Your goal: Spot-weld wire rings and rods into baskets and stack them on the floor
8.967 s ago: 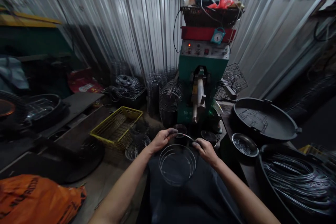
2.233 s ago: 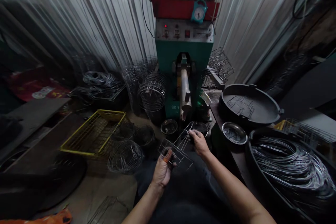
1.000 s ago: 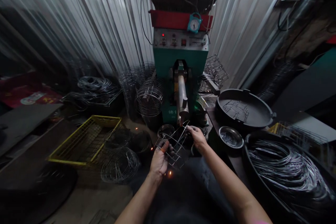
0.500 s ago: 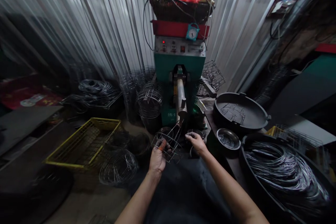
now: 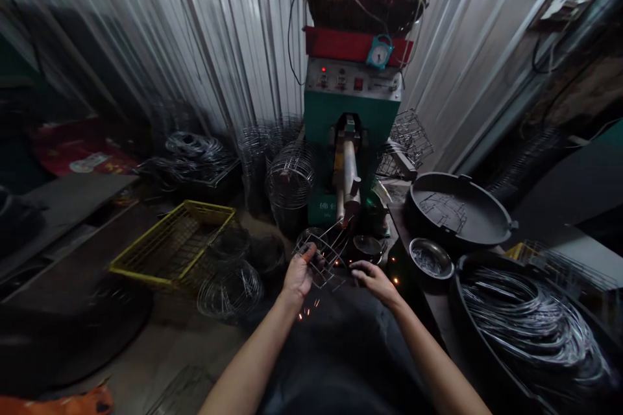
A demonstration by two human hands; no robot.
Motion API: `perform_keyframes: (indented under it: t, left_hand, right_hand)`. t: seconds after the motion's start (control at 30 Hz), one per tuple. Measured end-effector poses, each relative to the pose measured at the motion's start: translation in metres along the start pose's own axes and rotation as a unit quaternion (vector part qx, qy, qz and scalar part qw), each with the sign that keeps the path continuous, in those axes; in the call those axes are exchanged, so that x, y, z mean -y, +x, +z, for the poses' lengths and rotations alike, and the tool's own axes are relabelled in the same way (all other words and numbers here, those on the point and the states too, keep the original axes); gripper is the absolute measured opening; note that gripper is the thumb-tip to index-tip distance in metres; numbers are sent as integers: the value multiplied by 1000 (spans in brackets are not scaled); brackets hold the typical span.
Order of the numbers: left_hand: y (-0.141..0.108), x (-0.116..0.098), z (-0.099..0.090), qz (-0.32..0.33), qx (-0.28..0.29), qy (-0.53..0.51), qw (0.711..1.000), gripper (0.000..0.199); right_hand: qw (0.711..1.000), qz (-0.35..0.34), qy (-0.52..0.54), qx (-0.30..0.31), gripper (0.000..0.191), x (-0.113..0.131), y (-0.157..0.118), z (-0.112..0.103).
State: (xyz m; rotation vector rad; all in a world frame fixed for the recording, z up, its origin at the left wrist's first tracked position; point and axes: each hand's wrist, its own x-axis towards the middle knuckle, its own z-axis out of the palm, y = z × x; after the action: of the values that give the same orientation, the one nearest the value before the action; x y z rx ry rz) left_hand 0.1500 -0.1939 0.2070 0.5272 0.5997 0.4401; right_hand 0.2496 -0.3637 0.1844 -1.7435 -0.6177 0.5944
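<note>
Wire frame (image 5: pixel 327 255) at machine (image 5: pixel 353 98), sparks (image 5: pixel 396 281) flying.
My left hand (image 5: pixel 298 275) grips it; right hand (image 5: pixel 374 280) near, fingers slightly parted.

Bare forearms (image 5: pixel 257 343), left hand (image 5: pixel 298 273) with orange-brown wrap (image 5: pixel 310 251) on the thumb, right hand (image 5: pixel 374 281) with dark-smudged fingertips (image 5: pixel 357 265), blue-black cloth (image 5: pixel 335 356) over the lap

Wire frame (image 5: pixel 325 258) in left fingers (image 5: pixel 308 253), orange sparks (image 5: pixel 300 316) nearby.
</note>
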Motion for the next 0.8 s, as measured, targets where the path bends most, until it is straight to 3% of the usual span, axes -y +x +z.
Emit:
perform_keyframes:
  t: [0.07, 0.2, 0.3, 0.37, 0.43, 0.5, 0.57, 0.6, 0.67, 0.73, 0.8]
  left_hand:
    - [-1, 1, -2, -20, -13, -16, 1000, 24]
    - [-16, 4, -11, -95, -30, -30, 995, 13]
    - [-44, 6, -29, -90, 72, -4, 993, 28]
    - [-68, 6, -45, -58, 163, 87, 981, 43]
    - [-90, 6, -60, -5, 239, 231, 943, 51]
    - [-106, 8, -72, 56, 312, 361, 877, 57]
    - [-112, 13, -81, 111, 356, 432, 821, 52]
    - [-111, 17, -83, 133, 362, 443, 809, 47]
    - [-107, 27, -84, 144, 346, 430, 821, 35]
    - [-102, 37, -81, 114, 295, 380, 869, 26]
    - [-98, 44, -74, 72, 220, 315, 921, 23]
  right_hand:
    - [998, -22, -30, 53, 25, 0, -19, 2]
    - [992, -57, -73, 84, 15, 8, -55, 7]
    - [993, -44, -64, 94, 14, 28, -74, 7]
    - [996, -20, -31, 83, 16, 45, -79, 8]
    - [996, 15, 18, 88, 18, 59, -76, 10]
    - [991, 51, 71, 103, 20, 69, -68, 16]
    - [986, 74, 101, 111, 19, 74, -56, 25]
    - [986, 74, 102, 110, 19, 75, -50, 30]
    - [988, 57, 88, 112, 18, 76, -38, 36]
    - [994, 20, 53, 98, 17, 73, -26, 35]
    - [999, -22, -21, 31, 14, 66, -12, 20]
